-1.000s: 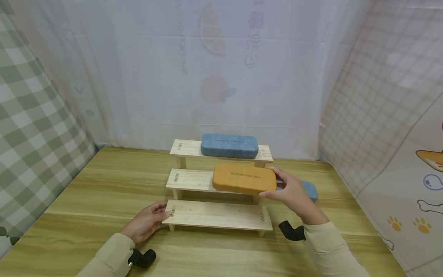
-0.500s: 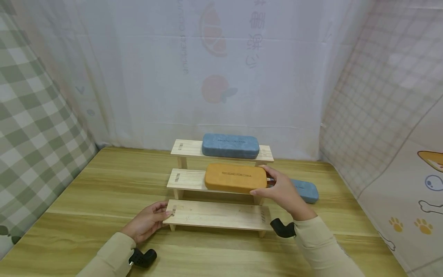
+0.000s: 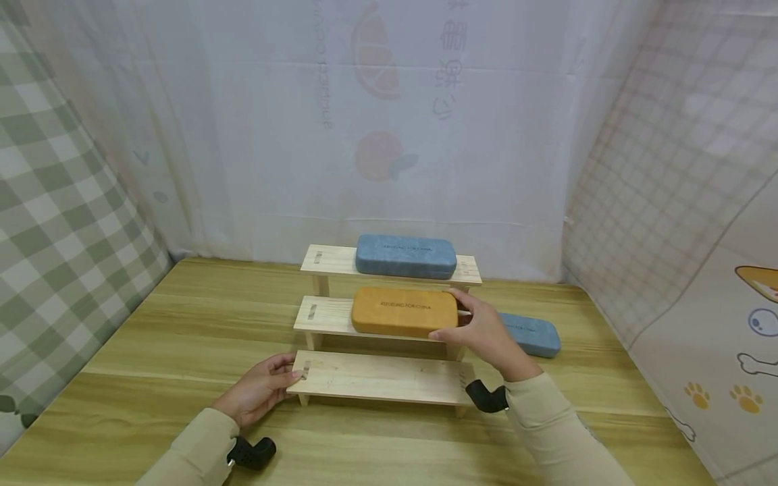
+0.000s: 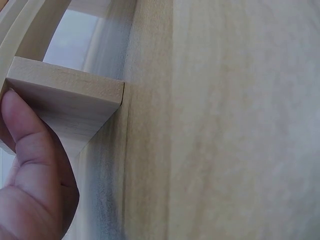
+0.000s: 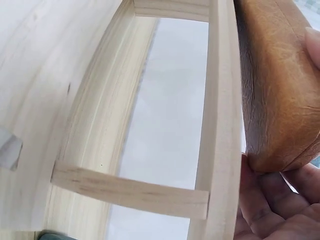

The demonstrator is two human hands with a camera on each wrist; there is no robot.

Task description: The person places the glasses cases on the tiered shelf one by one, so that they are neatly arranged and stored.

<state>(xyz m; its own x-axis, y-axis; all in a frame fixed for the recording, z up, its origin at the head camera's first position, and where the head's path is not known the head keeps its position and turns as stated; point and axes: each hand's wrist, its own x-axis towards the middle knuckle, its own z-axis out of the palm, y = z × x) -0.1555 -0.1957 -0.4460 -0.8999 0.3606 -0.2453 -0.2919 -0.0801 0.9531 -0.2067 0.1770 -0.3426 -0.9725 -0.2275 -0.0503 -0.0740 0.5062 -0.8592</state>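
Note:
A three-tier wooden display stand is on the table. My left hand pinches the left end of its lowest shelf; in the left wrist view the thumb lies against the board by a leg. An orange glasses case with dark lettering is at the middle shelf, lying lengthwise. Its right end is gripped by my right hand, thumb in front and fingers behind. The right wrist view has the case right at the shelf's edge. A blue glasses case rests on the top shelf.
Another blue glasses case lies on the wood-grain table right of the stand, partly behind my right hand. A white printed curtain closes off the back, with checked cloth on the left and a patterned cloth on the right.
My right hand has moved left with the orange glasses case, which has come down and levelled out over the middle shelf. My left hand has stayed on the lowest shelf.

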